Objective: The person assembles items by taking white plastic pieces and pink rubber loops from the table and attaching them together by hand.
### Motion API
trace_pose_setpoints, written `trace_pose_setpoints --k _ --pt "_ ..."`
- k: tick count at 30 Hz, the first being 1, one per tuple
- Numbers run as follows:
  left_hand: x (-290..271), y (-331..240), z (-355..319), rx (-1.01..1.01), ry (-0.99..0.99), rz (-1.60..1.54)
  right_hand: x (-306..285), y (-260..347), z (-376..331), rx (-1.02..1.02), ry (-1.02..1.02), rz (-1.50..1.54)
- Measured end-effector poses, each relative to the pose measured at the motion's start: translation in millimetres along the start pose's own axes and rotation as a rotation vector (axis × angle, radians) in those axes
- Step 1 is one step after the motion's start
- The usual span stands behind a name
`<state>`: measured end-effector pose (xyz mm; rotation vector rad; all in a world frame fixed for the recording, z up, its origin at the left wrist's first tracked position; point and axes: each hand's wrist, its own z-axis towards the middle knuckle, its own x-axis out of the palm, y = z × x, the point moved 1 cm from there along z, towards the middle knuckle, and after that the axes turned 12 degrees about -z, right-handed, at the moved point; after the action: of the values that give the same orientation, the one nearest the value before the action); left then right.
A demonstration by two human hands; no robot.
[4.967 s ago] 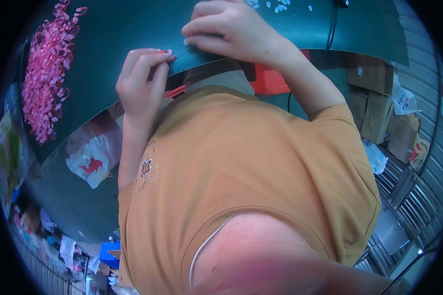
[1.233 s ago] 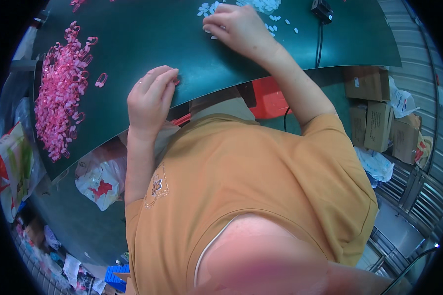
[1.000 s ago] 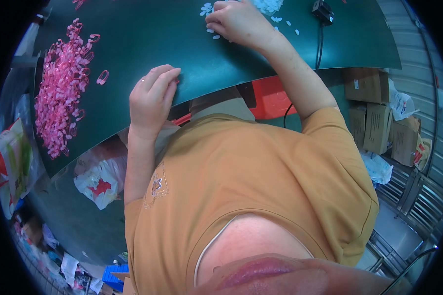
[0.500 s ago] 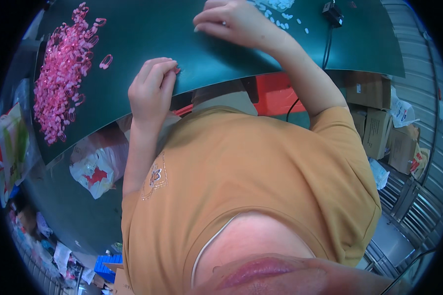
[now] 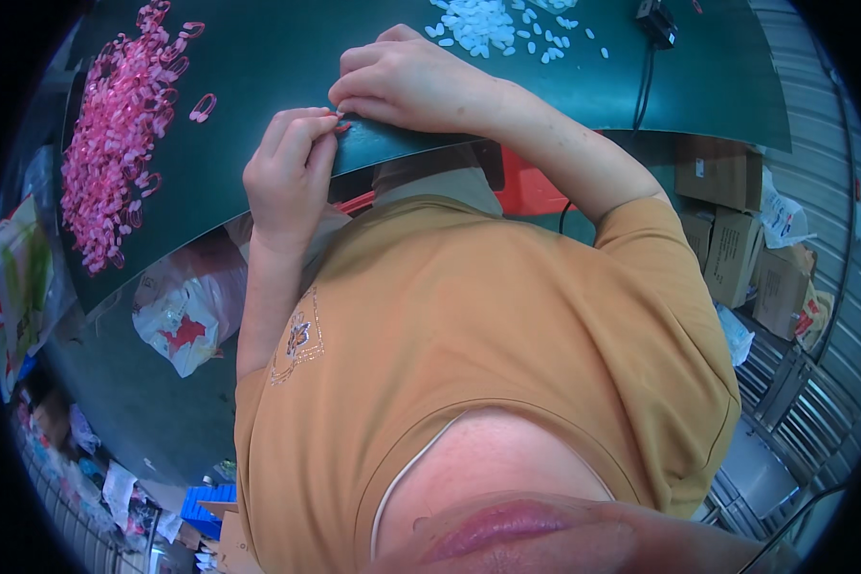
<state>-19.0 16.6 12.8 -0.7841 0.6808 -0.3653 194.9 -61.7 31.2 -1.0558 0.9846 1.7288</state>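
Note:
At the table's near edge my left hand [image 5: 290,172] is closed in a pinch on a small pink pin [image 5: 342,127], of which only a reddish end shows past the fingertips. My right hand [image 5: 392,84] has its thumb and fingers pinched right beside those fingertips. A tiny pale piece seems to show between them, too small to make out. A heap of pink safety-pin-shaped clips [image 5: 120,143] lies to the left of my left hand. One loose pink clip [image 5: 202,108] rests apart from it. Beyond my right hand lies a spread of small white oval pieces [image 5: 478,27].
The dark green table [image 5: 258,72] has a curved-looking near edge. A black box with a cable [image 5: 656,24] sits at the far right. Cardboard boxes [image 5: 732,244] stand below on the right, by a metal chair [image 5: 761,459]. A white plastic bag [image 5: 184,325] hangs below the left edge.
My right hand has come left and nearer, from beside the white pieces to my left fingertips. More of the white spread now shows. My left hand has barely moved.

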Motion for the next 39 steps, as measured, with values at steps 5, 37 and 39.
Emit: trace_pose_setpoints --k 5,37,39 --pt "-1.8 0.0 -0.9 0.013 0.006 0.017 -4.9 12.1 5.2 -0.041 0.029 -0.131" --pt "0.6 3.1 -3.4 0.058 -0.005 0.037 -5.2 13.9 -3.4 0.070 0.178 -0.031" --pt "0.8 2.5 -2.6 0.072 -0.006 0.033 -7.9 4.5 -20.0 0.133 -0.001 -0.115"
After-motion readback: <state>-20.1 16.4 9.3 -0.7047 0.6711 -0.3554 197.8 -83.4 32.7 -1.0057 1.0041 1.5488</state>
